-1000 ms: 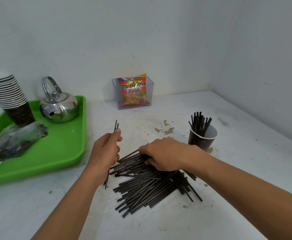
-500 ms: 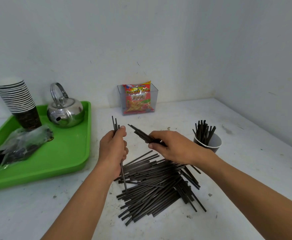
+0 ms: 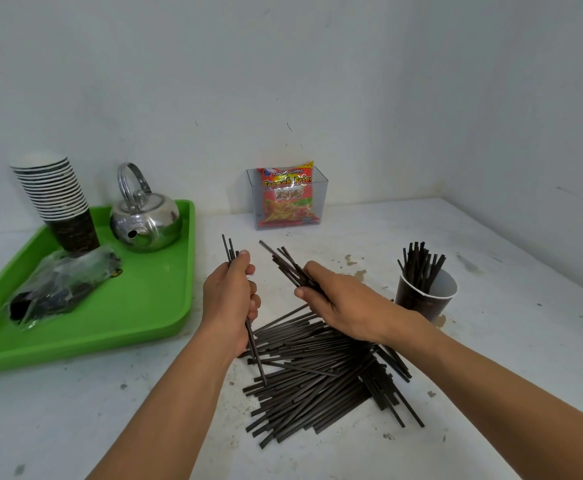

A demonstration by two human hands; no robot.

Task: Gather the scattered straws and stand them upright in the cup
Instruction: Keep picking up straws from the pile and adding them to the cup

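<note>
A heap of black straws (image 3: 321, 372) lies on the white table in front of me. My left hand (image 3: 229, 299) grips a few straws nearly upright, their tips sticking out above and below the fist. My right hand (image 3: 338, 306) holds a small bundle of straws that points up and to the left, just above the heap. A dark paper cup (image 3: 425, 299) with a white inside stands at the right, with several straws upright in it.
A green tray (image 3: 137, 317) at the left carries a steel kettle (image 3: 144, 220), a stack of paper cups (image 3: 58, 202) and a plastic bag (image 3: 61, 285). A clear box with a snack packet (image 3: 286, 199) stands by the back wall. Walls close off the back and right.
My right hand has lifted a bundle of straws off the heap and brought it toward my left hand. The left hand has risen a little with its straws.
</note>
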